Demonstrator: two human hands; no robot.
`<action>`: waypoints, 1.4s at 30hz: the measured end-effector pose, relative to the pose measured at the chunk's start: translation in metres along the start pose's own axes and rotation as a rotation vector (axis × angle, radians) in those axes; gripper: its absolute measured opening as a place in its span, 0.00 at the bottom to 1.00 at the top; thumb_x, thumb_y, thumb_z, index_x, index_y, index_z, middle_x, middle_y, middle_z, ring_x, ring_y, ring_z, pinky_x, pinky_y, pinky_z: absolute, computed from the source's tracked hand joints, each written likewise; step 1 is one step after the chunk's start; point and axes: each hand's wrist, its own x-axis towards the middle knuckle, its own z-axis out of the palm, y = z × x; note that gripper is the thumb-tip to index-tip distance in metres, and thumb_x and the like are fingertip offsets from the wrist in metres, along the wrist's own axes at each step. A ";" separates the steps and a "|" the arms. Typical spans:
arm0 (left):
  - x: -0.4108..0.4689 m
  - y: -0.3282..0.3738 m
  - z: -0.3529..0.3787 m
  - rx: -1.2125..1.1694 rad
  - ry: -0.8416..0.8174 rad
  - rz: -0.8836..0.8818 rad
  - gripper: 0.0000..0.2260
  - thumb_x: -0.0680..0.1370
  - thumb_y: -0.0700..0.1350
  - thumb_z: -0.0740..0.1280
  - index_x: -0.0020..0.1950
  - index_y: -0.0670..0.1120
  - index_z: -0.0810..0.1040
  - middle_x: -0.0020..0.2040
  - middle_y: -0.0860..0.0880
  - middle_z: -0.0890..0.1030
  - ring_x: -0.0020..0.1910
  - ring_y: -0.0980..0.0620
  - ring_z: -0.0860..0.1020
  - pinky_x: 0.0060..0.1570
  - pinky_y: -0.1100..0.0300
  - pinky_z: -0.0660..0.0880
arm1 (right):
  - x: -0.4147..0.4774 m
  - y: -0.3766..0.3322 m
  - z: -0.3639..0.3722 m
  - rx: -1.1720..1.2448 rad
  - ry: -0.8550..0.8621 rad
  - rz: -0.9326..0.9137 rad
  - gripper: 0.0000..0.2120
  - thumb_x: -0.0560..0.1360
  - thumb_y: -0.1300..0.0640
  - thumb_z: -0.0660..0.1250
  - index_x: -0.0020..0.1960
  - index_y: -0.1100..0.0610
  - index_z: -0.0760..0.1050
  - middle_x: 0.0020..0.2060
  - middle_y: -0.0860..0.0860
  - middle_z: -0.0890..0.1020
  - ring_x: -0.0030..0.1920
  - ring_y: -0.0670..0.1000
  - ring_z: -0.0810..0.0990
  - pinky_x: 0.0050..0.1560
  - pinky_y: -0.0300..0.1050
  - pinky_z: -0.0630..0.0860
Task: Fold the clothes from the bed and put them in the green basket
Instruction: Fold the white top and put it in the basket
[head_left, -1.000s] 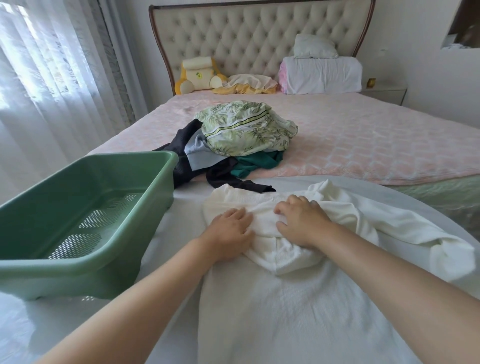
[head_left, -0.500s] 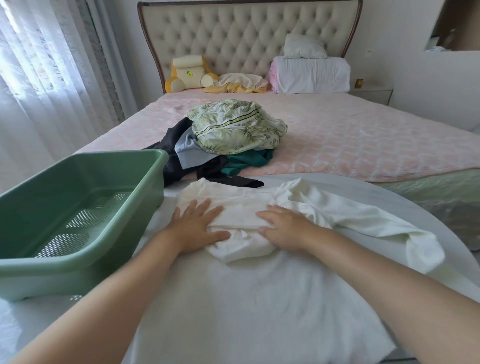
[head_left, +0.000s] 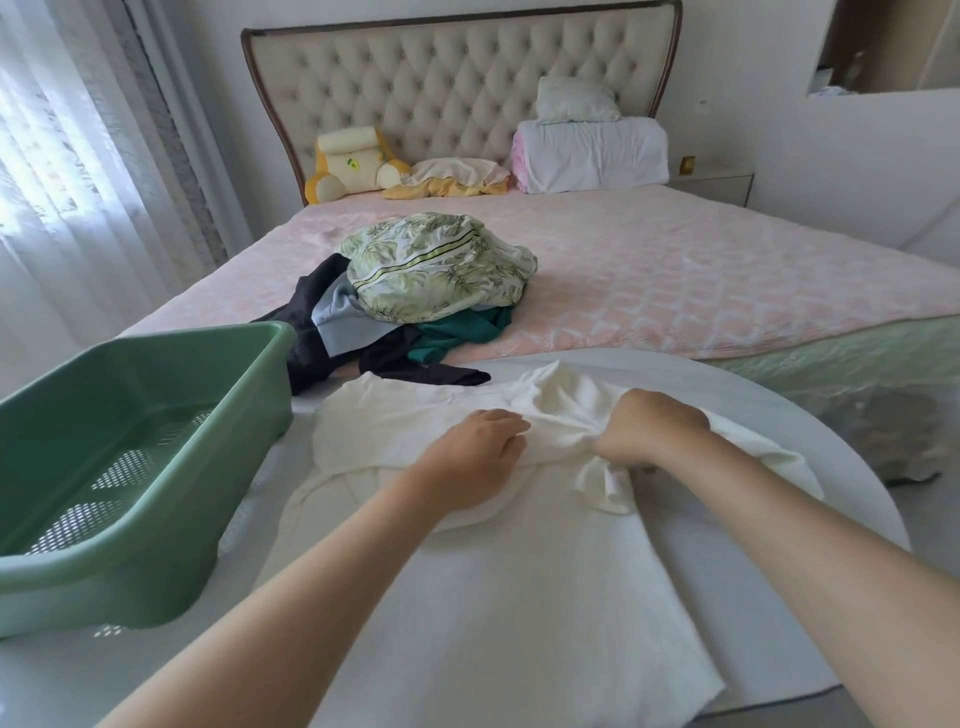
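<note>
A cream white garment (head_left: 498, 582) lies spread on the white round table (head_left: 810, 499) in front of me. My left hand (head_left: 475, 457) rests flat on its upper middle, fingers straight. My right hand (head_left: 647, 434) has curled fingers and grips a bunched fold of the same garment just to the right. The green basket (head_left: 78, 571) stands on the table's left side, with nothing inside it. A pile of clothes (head_left: 431, 280), leaf-print on top with black, grey and teal pieces under it, sits on the pink bed (head_left: 701, 280) behind.
Pillows (head_left: 592, 150) and a yellow plush toy (head_left: 348, 163) lie by the tufted headboard (head_left: 457, 88). A sheer curtain (head_left: 57, 171) hangs at the left. A nightstand (head_left: 711, 182) stands at the right of the bed. A grey bundle (head_left: 883, 436) lies on the floor to the table's right.
My right hand went from lying flat on the garment to gripping a bunched fold. My left hand shifted right toward the middle. The garment's left part now lies flatter.
</note>
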 end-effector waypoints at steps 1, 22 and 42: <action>0.008 0.008 0.004 -0.019 -0.009 0.011 0.18 0.85 0.48 0.56 0.73 0.48 0.72 0.73 0.52 0.71 0.73 0.52 0.65 0.71 0.59 0.60 | 0.001 0.004 -0.001 0.093 -0.020 0.019 0.06 0.68 0.54 0.64 0.41 0.56 0.75 0.36 0.51 0.82 0.35 0.53 0.80 0.35 0.40 0.69; 0.048 0.036 0.032 -0.203 0.167 -0.146 0.16 0.83 0.52 0.60 0.70 0.55 0.75 0.71 0.51 0.72 0.70 0.49 0.67 0.69 0.51 0.64 | 0.038 0.034 -0.005 0.654 0.377 -0.010 0.22 0.74 0.52 0.68 0.33 0.51 0.56 0.30 0.47 0.61 0.35 0.54 0.65 0.29 0.45 0.55; 0.029 0.012 0.031 0.245 0.069 -0.014 0.22 0.83 0.50 0.55 0.78 0.52 0.62 0.77 0.52 0.63 0.75 0.50 0.60 0.70 0.52 0.60 | 0.020 -0.009 0.062 -0.052 0.002 -0.493 0.26 0.85 0.45 0.48 0.81 0.48 0.53 0.81 0.50 0.54 0.80 0.50 0.52 0.77 0.58 0.54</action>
